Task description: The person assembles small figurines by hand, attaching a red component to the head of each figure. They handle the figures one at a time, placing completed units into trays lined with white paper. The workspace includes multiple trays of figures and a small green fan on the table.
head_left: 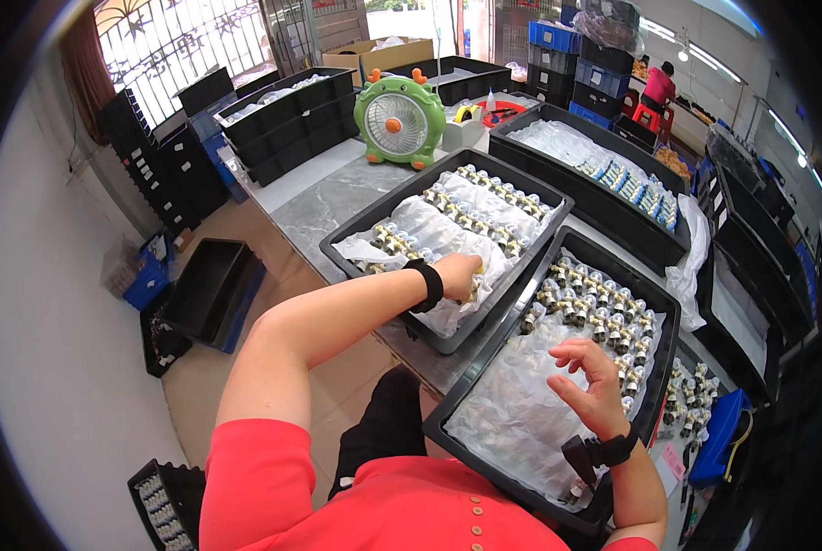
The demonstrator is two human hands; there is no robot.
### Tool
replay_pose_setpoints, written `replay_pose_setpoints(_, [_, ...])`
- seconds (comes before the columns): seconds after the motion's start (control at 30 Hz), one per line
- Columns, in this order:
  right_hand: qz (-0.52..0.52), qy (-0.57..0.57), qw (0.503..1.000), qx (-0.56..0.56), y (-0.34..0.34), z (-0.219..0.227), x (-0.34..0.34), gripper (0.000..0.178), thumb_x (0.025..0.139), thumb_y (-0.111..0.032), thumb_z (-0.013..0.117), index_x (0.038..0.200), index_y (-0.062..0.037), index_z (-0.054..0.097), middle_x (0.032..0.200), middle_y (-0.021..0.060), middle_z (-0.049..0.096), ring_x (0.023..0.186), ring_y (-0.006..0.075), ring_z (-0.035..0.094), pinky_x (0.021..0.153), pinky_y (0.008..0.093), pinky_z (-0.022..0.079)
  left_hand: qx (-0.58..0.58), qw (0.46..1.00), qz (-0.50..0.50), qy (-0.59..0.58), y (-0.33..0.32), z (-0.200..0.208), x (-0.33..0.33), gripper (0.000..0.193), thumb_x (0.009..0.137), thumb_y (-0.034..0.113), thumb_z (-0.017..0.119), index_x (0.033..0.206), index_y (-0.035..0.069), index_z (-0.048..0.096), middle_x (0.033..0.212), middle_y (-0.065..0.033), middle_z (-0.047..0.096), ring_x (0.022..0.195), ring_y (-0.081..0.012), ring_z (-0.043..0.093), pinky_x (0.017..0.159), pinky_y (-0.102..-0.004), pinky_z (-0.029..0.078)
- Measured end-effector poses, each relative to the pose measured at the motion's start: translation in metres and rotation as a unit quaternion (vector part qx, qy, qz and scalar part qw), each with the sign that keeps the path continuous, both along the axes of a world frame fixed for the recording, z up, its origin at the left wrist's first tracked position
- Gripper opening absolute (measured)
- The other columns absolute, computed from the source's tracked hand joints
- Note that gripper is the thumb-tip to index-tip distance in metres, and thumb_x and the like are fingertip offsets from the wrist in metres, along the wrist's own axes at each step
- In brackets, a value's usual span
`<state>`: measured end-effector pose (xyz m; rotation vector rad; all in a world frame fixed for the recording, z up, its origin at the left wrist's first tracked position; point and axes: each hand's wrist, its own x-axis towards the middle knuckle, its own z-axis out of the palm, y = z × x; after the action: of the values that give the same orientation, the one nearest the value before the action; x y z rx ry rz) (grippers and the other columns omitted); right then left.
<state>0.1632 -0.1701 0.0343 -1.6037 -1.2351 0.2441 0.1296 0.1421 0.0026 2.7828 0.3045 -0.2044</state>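
My left hand [459, 274] reaches into a black tray [374, 220] lined with clear plastic, fingers curled down among rows of small metal parts [484, 220]; whether it grips one is hidden. My right hand [593, 386] hovers over the nearer black tray [484, 367], fingers apart and bent, holding nothing. Its fingertips are next to rows of small metal parts [604, 317] that fill the far half of that tray. The near half shows only crinkled plastic lining [512, 413]. Both wrists wear black bands.
A third black tray [521, 147] with blue-and-white parts lies further back. A green desk fan [399, 119] stands on the grey table [328, 197]. Stacked black crates [282, 119] and empty trays [209, 289] sit left. A person in red [659, 87] sits far back.
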Motion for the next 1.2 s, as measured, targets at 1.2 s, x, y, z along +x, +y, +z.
replay_pose_setpoints(1.2, [-0.016, 0.023, 0.996, -0.09, 0.003, -0.006, -0.003, 0.02, 0.078, -0.009, 0.07, 0.098, -0.0048, 0.068, 0.074, 0.003, 0.066, 0.067, 0.0097, 0.059, 0.064, 0.0247, 0.044, -0.081, 0.986, 0.042, -0.143, 0.034, 0.029, -0.127, 0.022, 0.089, 0.022, 0.059, 0.096, 0.002, 0.065, 0.084, -0.0138, 0.063, 0.08, -0.0271, 0.06, 0.072, -0.0354, 0.047])
